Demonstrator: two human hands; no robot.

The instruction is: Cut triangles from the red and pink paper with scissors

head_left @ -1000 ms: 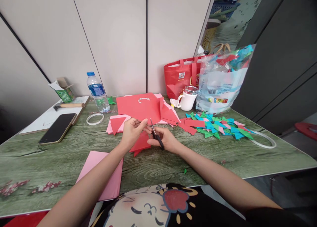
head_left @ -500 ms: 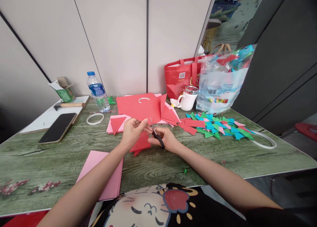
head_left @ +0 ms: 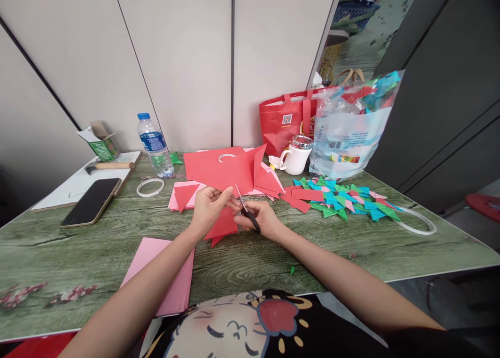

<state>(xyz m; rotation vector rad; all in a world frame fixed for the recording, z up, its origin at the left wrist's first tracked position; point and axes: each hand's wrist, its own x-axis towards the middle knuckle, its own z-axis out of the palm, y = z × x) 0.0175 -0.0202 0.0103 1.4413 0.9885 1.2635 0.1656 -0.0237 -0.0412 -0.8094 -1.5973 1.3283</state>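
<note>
My left hand [head_left: 213, 204] pinches the lower edge of a large red paper sheet [head_left: 213, 165], thumb on top. In my right hand [head_left: 263, 218] is a small pair of scissors [head_left: 250, 218] with black handles, its blades pointing up at the sheet's lower edge beside my left fingers. A red flap [head_left: 258, 165] stands up at the sheet's right side. Red paper pieces [head_left: 224, 225] lie beneath my hands. To their left, a red triangle [head_left: 185, 195] rests on a pink paper stack [head_left: 171, 202]. Red strips [head_left: 302, 195] lie to the right.
Left are a phone [head_left: 91, 202], a hammer [head_left: 111, 165], a water bottle [head_left: 154, 147] and a white ring [head_left: 150, 187]. Pink sheets [head_left: 167, 264] lie near my left forearm. Right are folded colored pieces [head_left: 347, 199], a white mug [head_left: 297, 157], a red bag [head_left: 275, 121] and a plastic bag [head_left: 347, 139].
The standing red flap has tilted a little to the right and its top has risen slightly. The scissors have shifted very slightly; both hands keep nearly the same place.
</note>
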